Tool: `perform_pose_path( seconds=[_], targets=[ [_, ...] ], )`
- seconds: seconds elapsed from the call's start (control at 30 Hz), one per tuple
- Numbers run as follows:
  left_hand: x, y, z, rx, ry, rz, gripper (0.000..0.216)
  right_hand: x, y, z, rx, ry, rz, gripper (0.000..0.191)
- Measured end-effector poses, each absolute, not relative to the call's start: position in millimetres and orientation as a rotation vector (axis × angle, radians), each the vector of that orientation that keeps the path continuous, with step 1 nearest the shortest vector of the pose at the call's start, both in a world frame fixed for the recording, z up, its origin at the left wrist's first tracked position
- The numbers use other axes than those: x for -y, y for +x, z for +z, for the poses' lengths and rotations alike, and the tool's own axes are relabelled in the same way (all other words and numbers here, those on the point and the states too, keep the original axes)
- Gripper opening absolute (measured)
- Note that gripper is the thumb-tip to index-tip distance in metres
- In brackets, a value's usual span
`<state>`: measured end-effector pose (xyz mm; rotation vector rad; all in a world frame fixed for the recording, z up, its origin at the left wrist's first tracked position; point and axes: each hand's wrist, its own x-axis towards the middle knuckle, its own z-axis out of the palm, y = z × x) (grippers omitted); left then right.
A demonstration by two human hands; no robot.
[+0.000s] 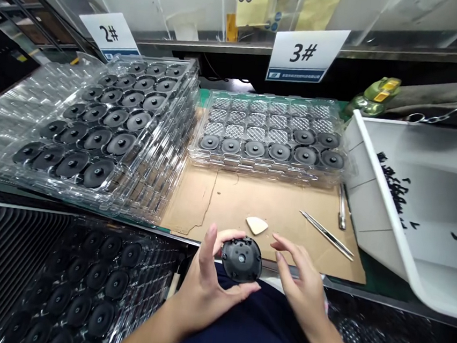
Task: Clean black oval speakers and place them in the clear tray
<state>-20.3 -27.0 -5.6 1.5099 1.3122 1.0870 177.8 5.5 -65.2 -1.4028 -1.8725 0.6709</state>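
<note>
My left hand (205,282) holds a round black disc part (241,258) between thumb and fingers, low in the middle of the view over my lap. My right hand (301,278) hovers just right of the disc with its fingers apart and nothing in them. A small cream wedge-shaped piece (256,225) lies on the brown cardboard mat (273,208) just beyond the disc. Thin metal tweezers (326,234) lie on the mat to the right.
A clear tray (272,135) partly filled with black discs sits at the mat's far edge under a "3#" sign (304,54). A stack of full trays (103,127) stands left by a "2#" sign. A white bin (414,211) with small black parts is right. More trays of discs (80,286) lie lower left.
</note>
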Motion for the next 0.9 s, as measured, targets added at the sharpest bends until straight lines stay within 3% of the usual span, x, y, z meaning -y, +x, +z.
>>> perform_pose_path(
  seconds=[0.27, 0.43, 0.5, 0.6, 0.77, 0.9],
  targets=[
    [25.7, -15.8, -1.6, -1.344, 1.551, 0.989, 0.109, -20.0, 188.6, -18.4, 2.208, -0.912, 0.721, 0.033],
    [14.1, -13.7, -3.4, -1.237, 1.026, 0.819, 0.067, -21.2, 183.7, -19.4, 2.137, -0.812, 0.806, 0.024],
    [8.7, -13.5, -11.3, -1.224, 0.902, 0.765, 0.048, -19.4, 181.0, -23.4, 2.026, -0.93, 0.924, 0.036],
    [-3.7, -13.8, -24.3, -1.309, 0.933, 0.768, 0.047, -17.5, 178.3, -36.0, 1.927, -1.141, 1.002, 0.052],
    [-57.9, -15.9, -20.0, -1.515, 1.186, 0.85, 0.025, -30.3, 194.5, -83.7, 1.922, -1.37, 0.938, 0.032],
    [-144.1, -12.7, -5.8, -1.62, 1.506, 0.894, 0.011, -43.8, 218.4, -127.0, 1.909, -1.505, 0.868, 0.031]
  ],
)
